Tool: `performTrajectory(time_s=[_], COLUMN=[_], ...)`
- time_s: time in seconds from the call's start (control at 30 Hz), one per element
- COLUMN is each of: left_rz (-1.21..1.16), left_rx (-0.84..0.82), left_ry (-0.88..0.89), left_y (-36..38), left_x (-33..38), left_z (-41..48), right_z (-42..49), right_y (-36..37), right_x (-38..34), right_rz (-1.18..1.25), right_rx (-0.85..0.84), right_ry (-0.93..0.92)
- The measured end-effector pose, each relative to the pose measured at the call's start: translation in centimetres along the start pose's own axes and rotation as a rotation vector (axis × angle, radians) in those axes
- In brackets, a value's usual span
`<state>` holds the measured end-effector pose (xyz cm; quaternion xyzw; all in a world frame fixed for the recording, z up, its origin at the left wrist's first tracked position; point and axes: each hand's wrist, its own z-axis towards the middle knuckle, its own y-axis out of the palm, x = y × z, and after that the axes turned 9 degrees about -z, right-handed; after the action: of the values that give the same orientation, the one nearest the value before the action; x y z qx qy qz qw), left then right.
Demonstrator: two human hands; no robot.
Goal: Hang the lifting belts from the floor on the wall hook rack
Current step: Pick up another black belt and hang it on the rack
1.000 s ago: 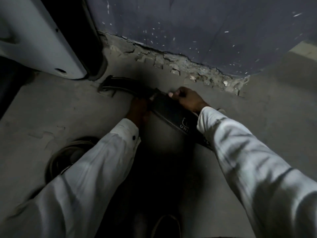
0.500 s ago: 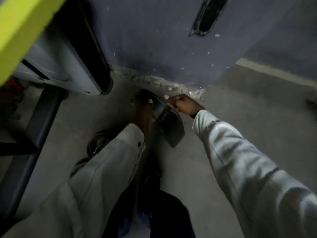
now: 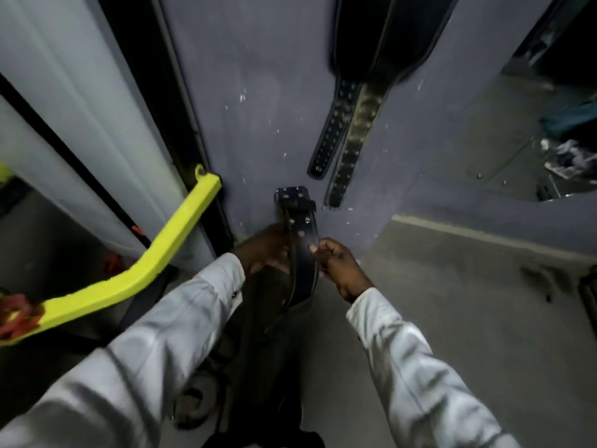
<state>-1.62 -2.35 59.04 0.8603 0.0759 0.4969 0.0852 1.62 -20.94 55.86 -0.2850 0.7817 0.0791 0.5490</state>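
A black lifting belt with rivets and a metal buckle at its top end is folded and held up in front of the blue-grey wall. My left hand grips its left side and my right hand pinches its right edge. Two more belts hang on the wall above: a black one and a worn, lighter one. The hook rack is out of view above the frame. Another coiled belt lies on the floor below my left arm.
A white machine frame with a yellow bar stands close on the left. Grey concrete floor spreads to the right. Cluttered items lie at the far right behind a low wall.
The belt has come up off the floor and is now raised against the wall. My view has tilted upward, so the hanging belts and the yellow bar have come into sight.
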Motion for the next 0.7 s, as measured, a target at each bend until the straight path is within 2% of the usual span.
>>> performTrajectory(time_s=[0.1, 0.17, 0.33, 0.57, 0.7], left_rz=[0.147, 0.236, 0.391, 0.290, 0.168], left_rx=[0.060, 0.041, 0.040, -0.018, 0.058], left_ry=[0.224, 0.319, 0.462, 0.733, 0.874], left_y=[0.3, 0.9, 0.8, 2.4, 4.2], left_x=[5.3, 7.8, 12.0, 15.9, 19.4], left_z=[-2.7, -4.3, -6.0, -7.6, -7.0], right_z=[-1.8, -2.3, -2.4, -3.3, -4.5], right_y=[0.3, 0.3, -0.8, -3.1, -5.2], right_x=[-3.8, -6.5, -12.7, -24.0, -30.3], right_rz=[0.005, 0.027, -0.036, -0.120, -0.178], right_rx=[-0.038, -0.040, 0.064, 0.268, 0.309], right_ry=[-0.073, -0.149, -0.420, -0.703, -0.791])
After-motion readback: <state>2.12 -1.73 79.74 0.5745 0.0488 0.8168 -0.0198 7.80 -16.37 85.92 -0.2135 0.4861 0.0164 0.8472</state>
